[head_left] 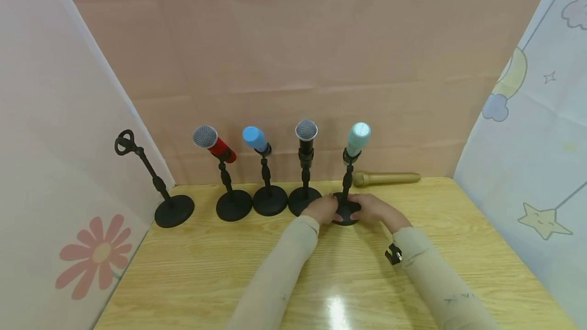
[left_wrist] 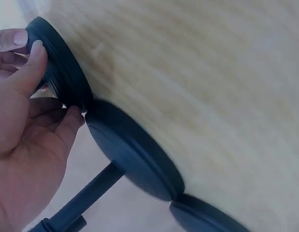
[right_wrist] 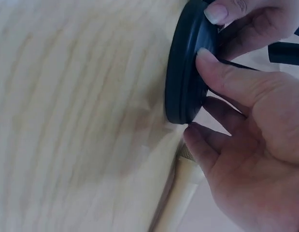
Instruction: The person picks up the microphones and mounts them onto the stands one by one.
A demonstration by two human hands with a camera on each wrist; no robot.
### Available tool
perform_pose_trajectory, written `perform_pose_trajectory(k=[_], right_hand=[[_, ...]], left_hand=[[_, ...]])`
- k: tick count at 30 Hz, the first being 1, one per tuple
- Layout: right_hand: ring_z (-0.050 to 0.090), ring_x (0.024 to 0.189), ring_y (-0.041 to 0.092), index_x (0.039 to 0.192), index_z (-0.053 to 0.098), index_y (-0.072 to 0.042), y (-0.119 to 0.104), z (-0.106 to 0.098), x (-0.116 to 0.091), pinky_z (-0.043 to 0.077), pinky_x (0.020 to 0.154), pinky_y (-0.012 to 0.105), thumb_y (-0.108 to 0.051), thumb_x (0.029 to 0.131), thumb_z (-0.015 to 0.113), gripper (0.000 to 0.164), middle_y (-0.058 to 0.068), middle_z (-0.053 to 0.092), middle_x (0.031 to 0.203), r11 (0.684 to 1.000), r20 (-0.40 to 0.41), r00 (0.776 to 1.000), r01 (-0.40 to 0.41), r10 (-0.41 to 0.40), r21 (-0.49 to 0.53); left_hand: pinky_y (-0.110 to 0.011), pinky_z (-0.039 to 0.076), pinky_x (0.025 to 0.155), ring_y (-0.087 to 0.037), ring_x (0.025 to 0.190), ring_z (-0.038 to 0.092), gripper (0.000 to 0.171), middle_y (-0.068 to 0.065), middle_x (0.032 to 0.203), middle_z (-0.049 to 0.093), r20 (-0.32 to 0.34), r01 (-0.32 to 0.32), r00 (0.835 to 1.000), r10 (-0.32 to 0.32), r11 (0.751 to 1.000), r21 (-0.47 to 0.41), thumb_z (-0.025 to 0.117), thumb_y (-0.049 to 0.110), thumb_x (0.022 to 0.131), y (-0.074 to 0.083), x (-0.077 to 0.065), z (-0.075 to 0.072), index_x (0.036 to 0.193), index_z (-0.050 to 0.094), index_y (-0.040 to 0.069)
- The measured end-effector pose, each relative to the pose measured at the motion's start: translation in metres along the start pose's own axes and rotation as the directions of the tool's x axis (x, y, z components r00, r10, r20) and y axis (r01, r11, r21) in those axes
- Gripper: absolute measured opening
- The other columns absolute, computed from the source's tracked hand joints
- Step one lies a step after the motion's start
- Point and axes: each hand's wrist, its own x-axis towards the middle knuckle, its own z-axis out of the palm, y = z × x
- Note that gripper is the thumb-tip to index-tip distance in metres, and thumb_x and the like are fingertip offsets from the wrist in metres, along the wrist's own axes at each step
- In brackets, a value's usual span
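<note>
A mint-green microphone [head_left: 358, 136] stands in the clip of a black microphone stand [head_left: 346, 182], rightmost of the row. My left hand [head_left: 323, 209] grips the left side of the stand's round base, its thumb on top and fingers at the rim. From the other side my right hand [head_left: 373, 209] grips the same base, with its thumb [right_wrist: 214, 72] on the upper face and fingertips under the edge. In the left wrist view, the neighbouring stand's base [left_wrist: 135, 150] nearly meets the gripped one. A gold microphone [head_left: 390, 179] lies on the table behind the right hand.
Left of the hands stand a black microphone [head_left: 306, 139], a blue microphone [head_left: 255, 138] and a red microphone [head_left: 220, 147], each on its own stand. A bare stand [head_left: 158, 182] is at the far left. Fabric walls [head_left: 293, 65] enclose the wooden table [head_left: 206, 279].
</note>
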Motion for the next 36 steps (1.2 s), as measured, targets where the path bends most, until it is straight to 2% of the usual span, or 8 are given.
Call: perform_pose_trajectory(k=[3,6,12,16,20,27,32,36], right_hand=[[0.053,0.129,0.047,0.144,0.053,0.002,0.000,-0.007,-0.001,0.044,0.105,0.059,-0.013,0.093,0.075,0.058,0.025,0.056,0.142,1.000,-0.011,1.000,0.002,-0.002,-0.006],[0.053,0.128,0.049,0.142,0.054,0.004,0.005,-0.017,-0.004,0.042,0.106,0.062,-0.013,0.095,0.072,0.053,0.028,0.057,0.139,1.000,-0.055,0.998,-0.015,0.014,-0.020],[0.053,0.125,0.052,0.137,0.055,0.010,0.031,-0.034,-0.007,0.043,0.103,0.064,-0.008,0.096,0.067,0.046,0.032,0.057,0.136,0.996,-0.222,0.975,-0.045,0.028,-0.073],[0.049,0.127,0.054,0.143,0.049,0.008,0.053,-0.042,-0.009,0.044,0.102,0.064,-0.007,0.097,0.064,0.050,0.033,0.051,0.141,0.989,-0.276,0.956,-0.121,0.094,-0.081],[0.043,0.130,0.057,0.146,0.045,0.008,0.072,-0.047,-0.011,0.041,0.103,0.067,-0.007,0.098,0.056,0.051,0.037,0.041,0.145,0.978,-0.296,0.939,-0.202,0.178,-0.054],[0.035,0.132,0.060,0.147,0.040,0.009,0.089,-0.047,-0.008,0.039,0.102,0.070,-0.008,0.098,0.054,0.054,0.039,0.033,0.148,0.974,-0.294,0.934,-0.222,0.204,-0.032],[0.031,0.134,0.061,0.148,0.039,0.007,0.095,-0.048,-0.003,0.036,0.103,0.072,-0.010,0.098,0.057,0.056,0.038,0.031,0.150,0.974,-0.264,0.943,-0.223,0.203,-0.046],[0.035,0.132,0.060,0.146,0.041,0.009,0.098,-0.046,0.001,0.036,0.105,0.071,-0.006,0.096,0.059,0.056,0.038,0.037,0.147,0.978,-0.271,0.949,-0.189,0.158,-0.089]], left_hand=[[-0.032,0.052,0.102,-0.021,0.125,0.061,0.058,-0.009,0.147,0.055,-0.048,-0.022,0.999,0.018,0.996,-0.083,0.059,0.047,0.099,-0.007,-0.008,-0.002,0.143,0.057,0.009],[-0.034,0.051,0.103,-0.021,0.126,0.060,0.055,-0.007,0.143,0.058,-0.072,-0.046,0.997,0.035,0.986,-0.162,0.058,0.044,0.101,-0.015,-0.025,-0.008,0.144,0.057,0.009],[-0.037,0.049,0.106,-0.023,0.130,0.056,0.048,-0.007,0.142,0.058,-0.135,-0.074,0.990,0.046,0.976,-0.205,0.059,0.036,0.104,-0.044,-0.066,-0.013,0.144,0.057,0.009],[-0.040,0.051,0.103,-0.024,0.125,0.059,0.043,-0.007,0.136,0.062,-0.180,-0.067,0.983,0.024,0.969,-0.236,0.061,0.033,0.103,-0.073,-0.099,-0.016,0.137,0.062,0.008],[-0.042,0.054,0.098,-0.025,0.117,0.064,0.038,-0.008,0.129,0.067,-0.212,-0.012,0.976,-0.042,0.969,-0.247,0.064,0.031,0.102,-0.112,-0.133,-0.016,0.131,0.066,0.007],[-0.047,0.055,0.094,-0.030,0.111,0.066,0.032,-0.013,0.121,0.069,-0.245,0.111,0.952,-0.186,0.950,-0.291,0.067,0.022,0.099,-0.183,-0.184,-0.008,0.126,0.067,0.003],[-0.051,0.054,0.094,-0.035,0.111,0.065,0.036,-0.017,0.122,0.068,-0.240,0.211,0.929,-0.281,0.936,-0.282,0.065,0.024,0.100,-0.227,-0.203,-0.005,0.127,0.065,0.000],[-0.054,0.052,0.093,-0.038,0.110,0.064,0.036,-0.021,0.121,0.067,-0.242,0.295,0.892,-0.382,0.897,-0.330,0.061,0.024,0.101,-0.257,-0.214,-0.003,0.125,0.065,-0.004]])
